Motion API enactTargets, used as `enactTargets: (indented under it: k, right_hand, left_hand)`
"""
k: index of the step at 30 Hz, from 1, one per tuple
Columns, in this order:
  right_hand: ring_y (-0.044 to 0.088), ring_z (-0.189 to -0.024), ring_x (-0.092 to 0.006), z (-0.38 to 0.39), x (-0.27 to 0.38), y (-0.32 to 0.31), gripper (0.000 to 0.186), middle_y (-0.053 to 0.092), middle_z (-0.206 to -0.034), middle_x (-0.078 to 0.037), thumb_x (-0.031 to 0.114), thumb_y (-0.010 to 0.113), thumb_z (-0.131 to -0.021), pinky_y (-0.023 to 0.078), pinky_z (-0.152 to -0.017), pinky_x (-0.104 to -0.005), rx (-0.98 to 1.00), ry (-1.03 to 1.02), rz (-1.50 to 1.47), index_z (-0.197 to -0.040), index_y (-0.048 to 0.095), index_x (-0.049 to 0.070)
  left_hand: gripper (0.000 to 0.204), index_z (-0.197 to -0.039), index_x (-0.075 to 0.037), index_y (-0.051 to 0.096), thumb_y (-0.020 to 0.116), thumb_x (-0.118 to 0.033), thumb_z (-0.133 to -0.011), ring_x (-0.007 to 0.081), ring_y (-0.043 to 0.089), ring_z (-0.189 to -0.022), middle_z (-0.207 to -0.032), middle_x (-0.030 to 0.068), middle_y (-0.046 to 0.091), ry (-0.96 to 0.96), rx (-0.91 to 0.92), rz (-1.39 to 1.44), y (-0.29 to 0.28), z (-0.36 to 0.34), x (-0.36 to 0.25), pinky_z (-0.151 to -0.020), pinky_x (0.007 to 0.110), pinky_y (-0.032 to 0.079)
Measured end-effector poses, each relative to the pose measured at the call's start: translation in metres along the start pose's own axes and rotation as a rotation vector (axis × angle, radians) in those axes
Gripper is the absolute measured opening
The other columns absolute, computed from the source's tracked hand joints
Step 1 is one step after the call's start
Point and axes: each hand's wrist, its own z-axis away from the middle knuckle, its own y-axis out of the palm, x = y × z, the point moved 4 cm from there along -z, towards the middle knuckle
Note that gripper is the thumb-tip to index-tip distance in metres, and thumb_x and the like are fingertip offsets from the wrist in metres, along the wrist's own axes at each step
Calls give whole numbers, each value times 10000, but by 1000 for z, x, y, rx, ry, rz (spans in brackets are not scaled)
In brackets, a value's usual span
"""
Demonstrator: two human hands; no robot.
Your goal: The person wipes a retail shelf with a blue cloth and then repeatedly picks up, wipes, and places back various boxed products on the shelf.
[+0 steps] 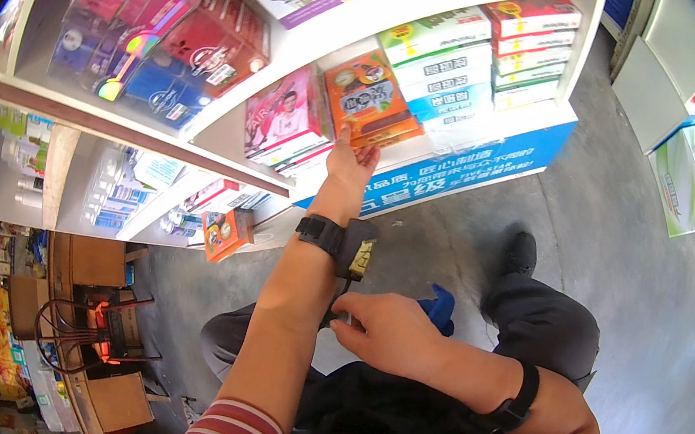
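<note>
My left hand reaches up to the lower shelf, its fingers curled on the near edge of an orange box stack. Pink-white boxes lie left of it, green-white boxes to its right. A dark device is strapped to my left wrist. My right hand is low in front of my body, fingers bent around something small and dark that I cannot make out. A blue cloth shows behind it.
The white shelving holds several packaged goods, with another orange box lower left. My knees are bent over the grey floor. White boxes stand at right, wooden furniture and a chair at lower left.
</note>
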Motion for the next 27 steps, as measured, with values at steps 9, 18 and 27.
enactTargets:
  k: [9, 18, 27]
  right_hand:
    - [611, -752, -360, 5, 3, 0, 205, 629, -762, -166, 235, 551, -837, 478, -656, -451, -10, -36, 43, -899, 578, 42]
    - [617, -729, -327, 3, -1, 6, 226, 637, -749, -127, 238, 570, -839, 480, -637, -409, 23, -17, 78, -983, 601, 66]
    - [612, -754, -367, 1, -4, 4, 207, 627, -760, -173, 246, 534, -830, 482, -666, -467, -17, -19, 62, -832, 588, 45]
  left_hand:
    - [256, -1065, -9, 514, 615, -116, -856, 242, 498, -899, -951, 120, 440, 147, 15, 70, -3, 5, 9, -825, 405, 559]
    - [265, -1070, -29, 539, 622, -186, -873, 244, 548, -886, -974, 134, 521, 38, 131, 48, -5, 6, 3, -800, 336, 547]
    - [372, -1109, -56, 537, 645, -296, -846, 199, 564, -875, -973, 88, 573, 27, 236, 0, -51, 54, 38, -739, 304, 502]
